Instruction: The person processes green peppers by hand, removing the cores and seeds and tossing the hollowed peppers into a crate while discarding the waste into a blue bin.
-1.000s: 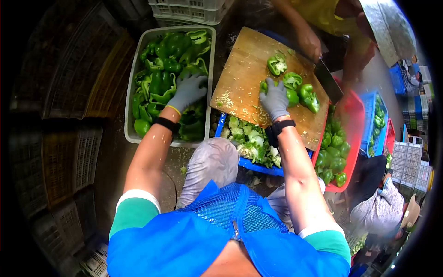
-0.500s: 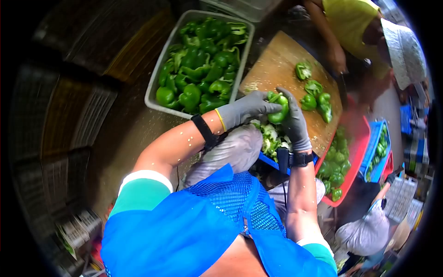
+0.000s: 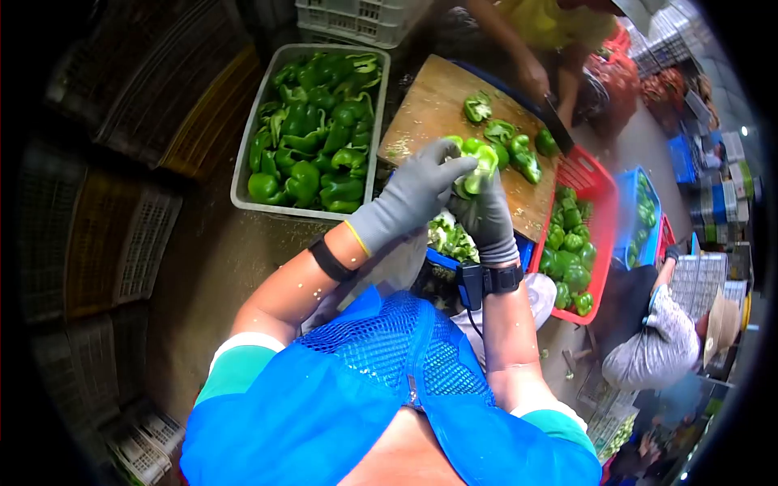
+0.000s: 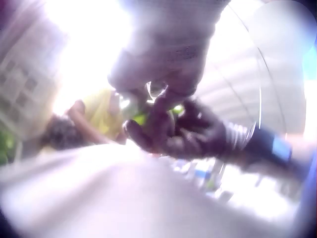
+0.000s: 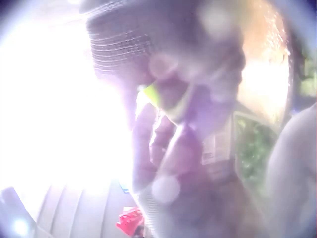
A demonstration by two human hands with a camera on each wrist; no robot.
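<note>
A cut green bell pepper [image 3: 483, 162] is held up between both gloved hands over the near edge of the cutting board [image 3: 425, 109], its pale inside facing up. My right hand [image 3: 488, 219] grips it from below and the right. My left hand [image 3: 412, 198] comes in from the left with curled fingers, thumb and forefinger pinching at the pepper's opening. In the left wrist view, bits of green show between the dark fingers of the right hand [image 4: 181, 131]. Glare washes out much of both wrist views. More cut peppers [image 3: 500, 131] lie on the board.
A grey tub [image 3: 237, 174] of pepper halves stands to the left. A blue crate [image 3: 442, 259] with pepper scraps sits under the board. At right are a red basket [image 3: 606, 202] of whole peppers and a blue one [image 3: 626, 174]. Across the board, another person holds a cleaver [image 3: 557, 128].
My left hand has left the grey tub and come right to the pepper. My right hand has lifted that pepper off the board toward me, and its pale inside has turned upward.
</note>
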